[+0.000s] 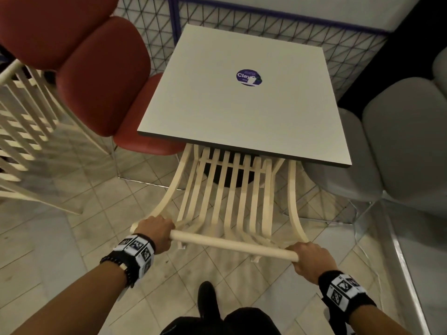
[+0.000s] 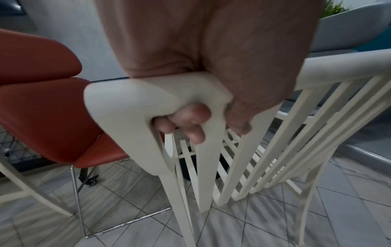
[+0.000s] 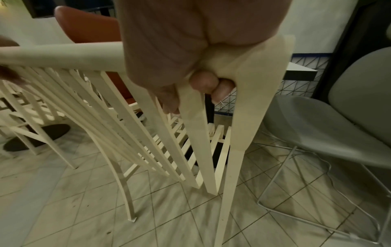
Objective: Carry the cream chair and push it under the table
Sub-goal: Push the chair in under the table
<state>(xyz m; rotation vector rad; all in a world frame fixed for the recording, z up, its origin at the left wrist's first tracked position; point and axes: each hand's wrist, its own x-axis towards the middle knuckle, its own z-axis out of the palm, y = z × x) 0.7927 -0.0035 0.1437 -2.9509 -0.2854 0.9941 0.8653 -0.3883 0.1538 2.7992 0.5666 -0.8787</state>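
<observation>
Cream chair half under grey table, tiled floor, both hands' grip clamped on it.

Setting: café or small eatery, seating corner.
- Square pale worktop, single dark round base on the floor; round purple branded sticker near its centre.
- Red padded chair at the left edge, on a thin chrome frame.
- Grey padded chair at the right edge, same make.
- Cream slatted chair at the near edge; a second cream slatted chair far left.
- Wire-mesh partition, blue-framed, behind the far edge.
- Pale tiled floor, laid diagonally.
- Planter with greenery, background.
</observation>
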